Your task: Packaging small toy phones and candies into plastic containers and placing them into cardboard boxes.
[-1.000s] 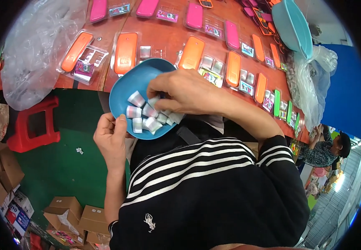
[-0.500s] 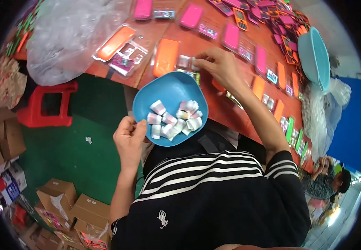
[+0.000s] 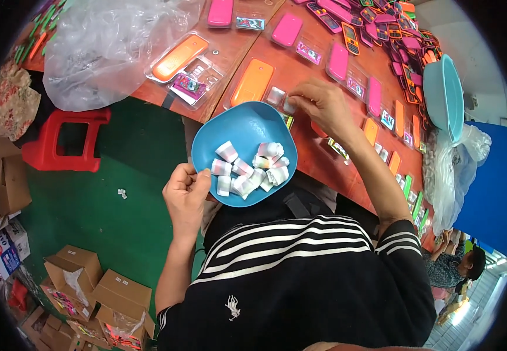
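My left hand grips the left rim of a blue plastic bowl, thumb over the edge, above my lap. Several small white wrapped rolls with pinkish bands lie in the bowl. Over the table beyond it, my right hand pinches a small whitish roll at a clear blister tray. That tray also holds an orange toy phone and another whitish roll. The bowl's rim covers the tray's near end. Part of another orange piece shows beneath my right wrist.
Rows of blister trays with pink toy phones and orange ones cover the red-brown table. Loose phones pile up at far right beside a light-blue basin. A plastic bag, red stool and cartons are leftward. Another person sits at right.
The view has shifted slightly, so the table and trays appear a little further right. My left hand still holds the bowl, and my right fingers stay at the same tray.
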A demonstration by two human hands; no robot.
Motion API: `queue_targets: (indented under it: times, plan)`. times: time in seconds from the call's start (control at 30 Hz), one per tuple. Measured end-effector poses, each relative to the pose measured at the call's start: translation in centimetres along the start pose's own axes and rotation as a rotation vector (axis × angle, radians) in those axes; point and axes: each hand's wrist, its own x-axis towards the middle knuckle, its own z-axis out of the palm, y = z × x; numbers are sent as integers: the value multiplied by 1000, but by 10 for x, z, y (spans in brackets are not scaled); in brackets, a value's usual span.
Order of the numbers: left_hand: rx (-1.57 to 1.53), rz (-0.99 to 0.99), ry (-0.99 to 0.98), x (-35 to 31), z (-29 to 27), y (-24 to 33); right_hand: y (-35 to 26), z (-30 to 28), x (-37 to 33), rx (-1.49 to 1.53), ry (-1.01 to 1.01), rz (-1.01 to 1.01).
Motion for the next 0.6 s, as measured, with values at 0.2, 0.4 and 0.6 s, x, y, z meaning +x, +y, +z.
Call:
queue_targets:
  times: [0.2, 0.4, 0.6]
  plan:
    - [89, 64, 11, 2, -4, 1, 3, 6, -10, -437, 51, -263]
    - [-53, 71, 67, -1, 1, -17, 13, -6, -11, -257, -58, -99]
    - [-36, 45, 42, 1, 0, -6, 0, -6, -9, -351, -85, -46]
